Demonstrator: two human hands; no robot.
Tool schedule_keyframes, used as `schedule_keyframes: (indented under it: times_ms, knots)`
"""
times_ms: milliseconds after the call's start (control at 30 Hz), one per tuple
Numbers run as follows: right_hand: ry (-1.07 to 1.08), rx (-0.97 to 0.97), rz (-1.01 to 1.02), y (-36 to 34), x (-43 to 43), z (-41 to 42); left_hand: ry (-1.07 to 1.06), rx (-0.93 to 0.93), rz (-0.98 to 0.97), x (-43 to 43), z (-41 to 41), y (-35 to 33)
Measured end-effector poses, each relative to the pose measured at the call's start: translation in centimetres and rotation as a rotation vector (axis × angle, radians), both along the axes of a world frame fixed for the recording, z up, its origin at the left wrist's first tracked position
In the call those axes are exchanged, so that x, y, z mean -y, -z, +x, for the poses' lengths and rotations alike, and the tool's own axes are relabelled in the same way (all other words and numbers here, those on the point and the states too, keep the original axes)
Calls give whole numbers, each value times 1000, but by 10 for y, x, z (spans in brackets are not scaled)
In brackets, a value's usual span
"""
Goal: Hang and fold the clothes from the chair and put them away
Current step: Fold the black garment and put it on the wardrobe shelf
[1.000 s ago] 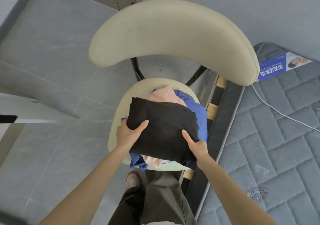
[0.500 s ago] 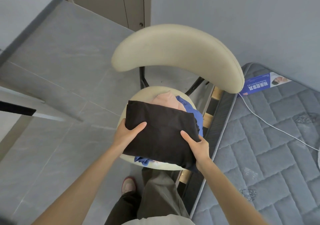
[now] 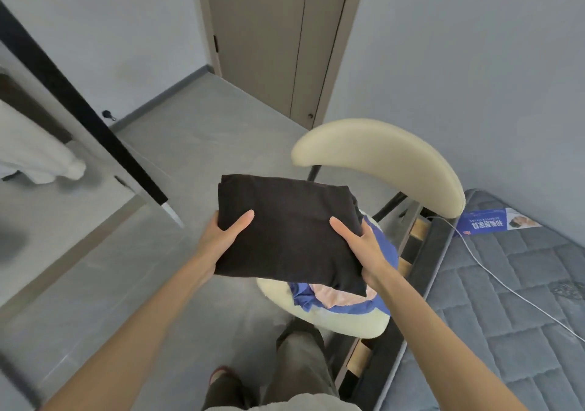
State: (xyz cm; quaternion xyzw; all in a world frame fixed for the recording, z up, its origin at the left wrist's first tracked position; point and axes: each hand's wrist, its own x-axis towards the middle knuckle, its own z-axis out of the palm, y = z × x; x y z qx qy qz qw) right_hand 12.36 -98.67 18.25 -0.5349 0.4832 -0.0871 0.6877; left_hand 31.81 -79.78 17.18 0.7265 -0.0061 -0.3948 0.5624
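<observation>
The black garment (image 3: 289, 231), folded into a flat rectangle, is held in the air in front of the person, above and slightly left of the chair (image 3: 376, 157) seat. The left hand (image 3: 221, 239) grasps its left edge, thumb lying on top and fingers hidden beneath the cloth. The right hand (image 3: 364, 249) grasps its near right corner the same way, thumb on top. On the cream seat below, partly hidden by the black fold, lie a blue garment (image 3: 383, 252) and a pink garment (image 3: 329, 296), the pink one resting on the blue at the near side of the seat. The chair's curved cream backrest stands far right of the held fold. Just right of the chair is a bed frame with wooden slats showing, and on it a grey quilted mattress (image 3: 512, 290) carrying a blue label (image 3: 487, 222) near its far corner and a thin white cable (image 3: 493, 276) running across it. A closed door (image 3: 269, 30) stands at the far side of the grey tiled floor (image 3: 202, 144). At the left edge a white garment (image 3: 34, 154) hangs beside a dark bar. The person's trouser leg and a shoe show at the bottom.
</observation>
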Motion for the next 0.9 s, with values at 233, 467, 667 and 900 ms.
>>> schedule_keyframes:
  times_ms: [233,467,667,900]
  knots:
    - [-196,62,-108,-47,-92,70,-160,-106,-52,-132,33,-45]
    - [-400,185,-67,-84,-191,153,-387,-83,-141,-258,63,-85]
    - [-569,336,-123,-134,-264,233,-558,86,-146,-338,110,-143]
    - [-649,522,-245,-234,-321,349,-674,313,-194,-397,195,-248]
